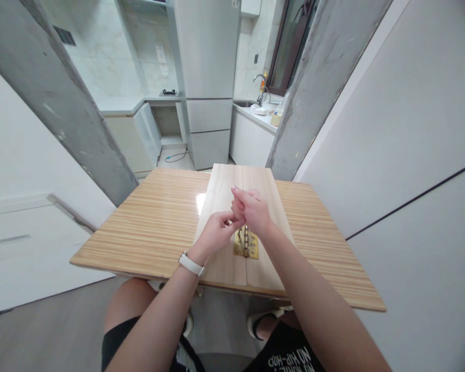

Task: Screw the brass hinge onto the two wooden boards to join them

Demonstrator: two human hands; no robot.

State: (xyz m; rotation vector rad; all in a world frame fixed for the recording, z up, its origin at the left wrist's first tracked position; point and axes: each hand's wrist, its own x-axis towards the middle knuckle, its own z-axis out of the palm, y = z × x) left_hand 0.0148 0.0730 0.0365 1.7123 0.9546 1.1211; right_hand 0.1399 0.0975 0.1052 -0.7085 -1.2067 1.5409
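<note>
A brass hinge (pixel 246 246) lies across the seam between two pale wooden boards (pixel 225 181), which sit side by side. Small dark bits, perhaps screws, are on its left leaf. My right hand (pixel 252 209) is closed above the hinge's far end, thumb pressed along the curled fingers; whatever it may hold is hidden. Close under it, my left hand (pixel 219 231), with a white band on the wrist, has thumb and fingers pinched together, fingertips touching or nearly touching the right hand. I cannot make out what is between them.
The boards rest on a striped wooden table (pixel 158 217) whose near edge is just before my knees. Beyond stand a grey fridge (pixel 209 62) and a sink counter with a faucet (pixel 260 85). White panels flank the table on both sides.
</note>
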